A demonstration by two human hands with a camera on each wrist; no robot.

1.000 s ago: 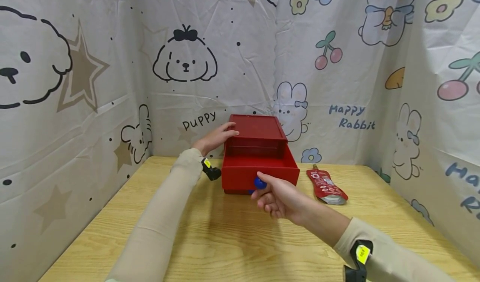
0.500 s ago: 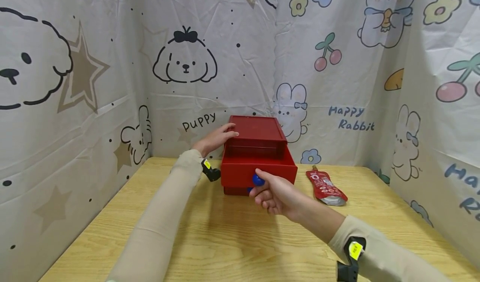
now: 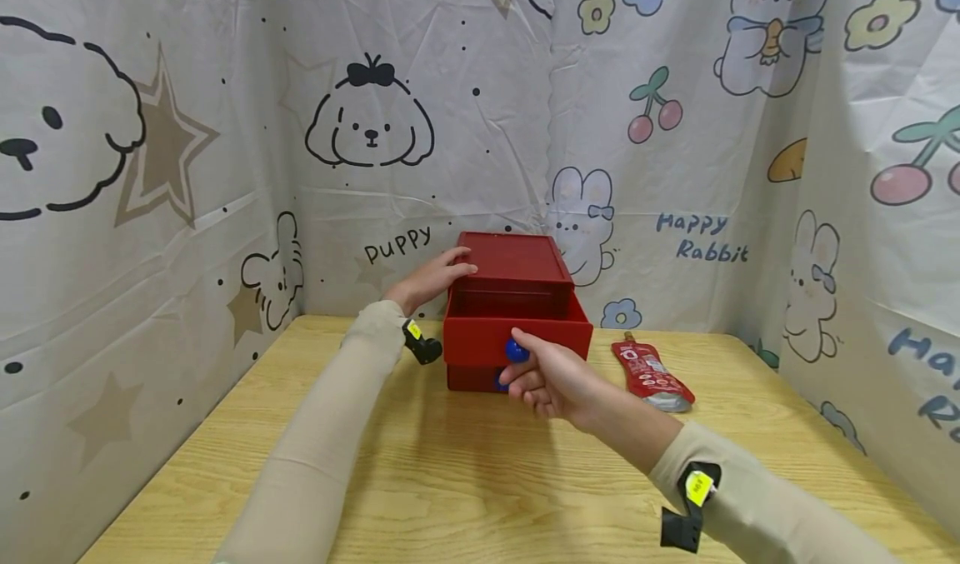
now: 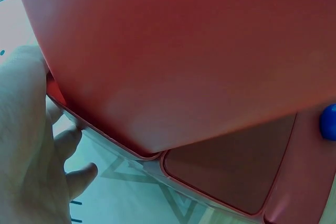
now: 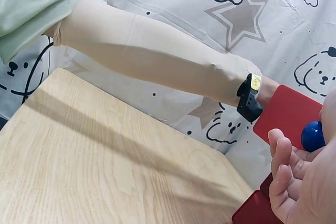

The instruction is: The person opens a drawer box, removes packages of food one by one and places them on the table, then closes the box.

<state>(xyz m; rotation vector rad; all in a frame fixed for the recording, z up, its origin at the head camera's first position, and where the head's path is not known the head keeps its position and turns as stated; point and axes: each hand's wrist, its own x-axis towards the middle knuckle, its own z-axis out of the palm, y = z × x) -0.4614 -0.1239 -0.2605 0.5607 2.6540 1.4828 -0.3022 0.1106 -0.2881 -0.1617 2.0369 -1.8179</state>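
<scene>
1 red pouch (image 3: pixel 652 376) nr drawer (image 3: pixel 477 342)

In the past 1 second the drawer (image 3: pixel 476 343) has slid farther into the cabinet (image 3: pixel 517 260), and less of its inside shows from above. The right hand (image 3: pixel 551 376), at the knob (image 3: pixel 517 350), has moved forward with it; the sleeve (image 3: pixel 757 497) and wrist camera (image 3: pixel 681 532) have shifted forward and left. More of the lower front (image 3: pixel 472 379) now shows under the drawer.
</scene>
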